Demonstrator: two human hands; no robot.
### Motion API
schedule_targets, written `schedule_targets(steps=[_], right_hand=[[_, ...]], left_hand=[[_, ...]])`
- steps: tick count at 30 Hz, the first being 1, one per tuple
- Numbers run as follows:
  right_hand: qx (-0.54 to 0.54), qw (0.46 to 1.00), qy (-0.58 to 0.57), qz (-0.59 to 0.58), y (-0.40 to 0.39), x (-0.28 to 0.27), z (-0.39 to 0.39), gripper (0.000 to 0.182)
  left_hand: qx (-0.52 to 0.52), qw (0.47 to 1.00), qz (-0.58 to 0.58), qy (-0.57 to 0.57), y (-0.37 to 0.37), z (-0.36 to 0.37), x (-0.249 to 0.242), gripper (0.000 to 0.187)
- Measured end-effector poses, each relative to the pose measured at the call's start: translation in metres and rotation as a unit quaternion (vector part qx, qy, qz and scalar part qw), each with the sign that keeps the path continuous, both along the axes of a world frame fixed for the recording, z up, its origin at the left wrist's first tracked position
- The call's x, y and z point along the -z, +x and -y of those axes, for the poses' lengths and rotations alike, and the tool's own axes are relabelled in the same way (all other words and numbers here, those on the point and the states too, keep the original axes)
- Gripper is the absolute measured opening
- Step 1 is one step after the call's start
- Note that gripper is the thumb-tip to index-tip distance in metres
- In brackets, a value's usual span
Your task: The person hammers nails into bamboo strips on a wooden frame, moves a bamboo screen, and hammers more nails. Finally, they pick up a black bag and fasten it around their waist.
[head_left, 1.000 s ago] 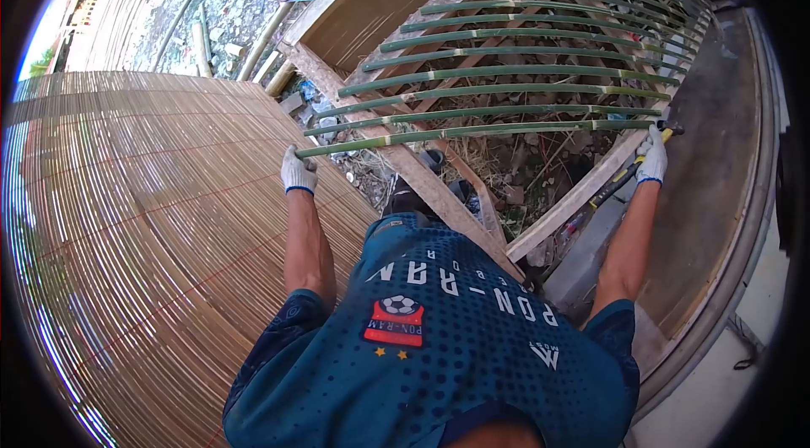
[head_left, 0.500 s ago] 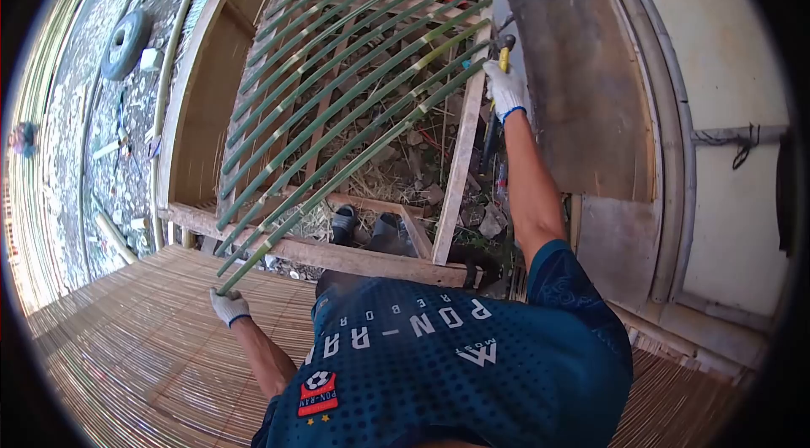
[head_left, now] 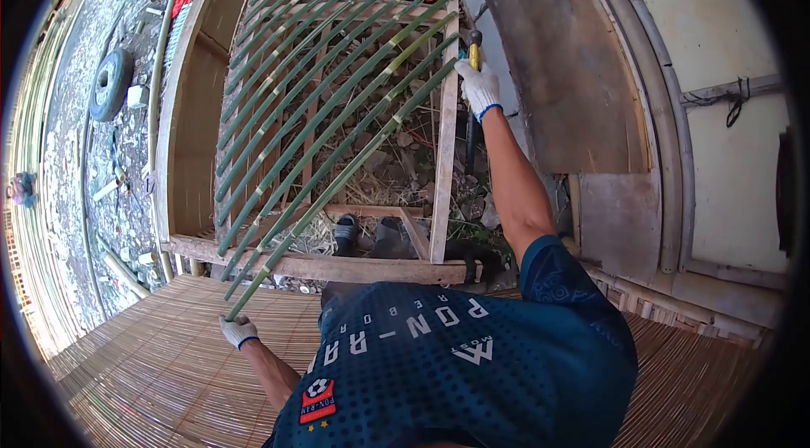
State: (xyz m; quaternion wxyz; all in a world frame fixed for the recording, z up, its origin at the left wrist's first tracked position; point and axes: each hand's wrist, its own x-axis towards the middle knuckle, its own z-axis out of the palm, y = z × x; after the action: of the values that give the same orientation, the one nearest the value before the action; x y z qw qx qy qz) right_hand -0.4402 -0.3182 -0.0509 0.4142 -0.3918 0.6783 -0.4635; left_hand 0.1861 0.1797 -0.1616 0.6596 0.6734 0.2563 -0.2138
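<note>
My left hand point(head_left: 239, 331), in a white glove, is closed round the lower end of a green bamboo strip point(head_left: 333, 188). This strip slants up to the right across a wooden frame, its far end lying at the right rail point(head_left: 445, 144). By that end is my gloved right hand point(head_left: 479, 85), closed round what looks like a hammer point(head_left: 475, 51) with a dark head and yellow on its handle. Part of the handle is hidden by the glove. Several more bamboo strips point(head_left: 308, 123) lie side by side, slanting across the frame.
The frame's near beam point(head_left: 354, 268) crosses in front of my body. Rubble and straw point(head_left: 380, 170) lie below the strips. A slatted bamboo mat point(head_left: 160, 347) spreads at the lower left. A tyre point(head_left: 110, 83) lies outside at left, and a brown board point(head_left: 557, 51) stands at right.
The view has shifted, so the frame sits a little lower and further left. Both hands keep their grips, the left on the bamboo strip and the right on the hammer.
</note>
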Motion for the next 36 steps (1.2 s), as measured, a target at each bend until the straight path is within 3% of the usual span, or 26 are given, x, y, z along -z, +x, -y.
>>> schedule_targets(steps=[11, 29, 30, 31, 32, 33, 34, 35, 36], right_hand=[[0.001, 1.0, 0.006, -0.015, -0.001, 0.009, 0.0, 0.023], [0.03, 0.997, -0.024, 0.062, 0.006, 0.006, -0.005, 0.015], [0.028, 0.997, -0.023, 0.062, 0.006, 0.005, -0.005, 0.016], [0.026, 0.997, -0.022, 0.063, 0.006, 0.007, -0.004, 0.017], [0.024, 0.997, -0.021, 0.063, 0.005, 0.009, -0.004, 0.018], [0.027, 0.997, -0.023, 0.068, 0.004, 0.011, -0.005, 0.019], [0.03, 0.997, -0.026, 0.073, 0.004, 0.012, -0.007, 0.021], [0.032, 0.996, -0.029, 0.078, 0.004, 0.012, -0.009, 0.022], [0.037, 0.996, -0.016, 0.076, 0.002, 0.012, -0.012, 0.024]], left_hand=[[0.009, 1.0, 0.007, 0.013, -0.001, 0.0, -0.003, 0.031], [-0.011, 1.0, 0.014, 0.013, -0.006, 0.006, -0.008, 0.036], [-0.184, 0.974, -0.025, -0.132, -0.005, 0.007, -0.009, 0.034], [-0.347, 0.896, -0.063, -0.269, -0.003, 0.007, -0.011, 0.032], [-0.492, 0.771, -0.098, -0.392, 0.0, 0.005, -0.014, 0.031], [-0.611, 0.605, -0.129, -0.494, 0.003, 0.004, -0.016, 0.031], [-0.613, 0.605, -0.111, -0.497, 0.004, -0.002, -0.019, 0.028], [-0.55, 0.699, -0.073, -0.452, 0.006, -0.007, -0.021, 0.025], [-0.371, 0.886, -0.014, -0.278, 0.005, -0.011, -0.021, 0.022]])
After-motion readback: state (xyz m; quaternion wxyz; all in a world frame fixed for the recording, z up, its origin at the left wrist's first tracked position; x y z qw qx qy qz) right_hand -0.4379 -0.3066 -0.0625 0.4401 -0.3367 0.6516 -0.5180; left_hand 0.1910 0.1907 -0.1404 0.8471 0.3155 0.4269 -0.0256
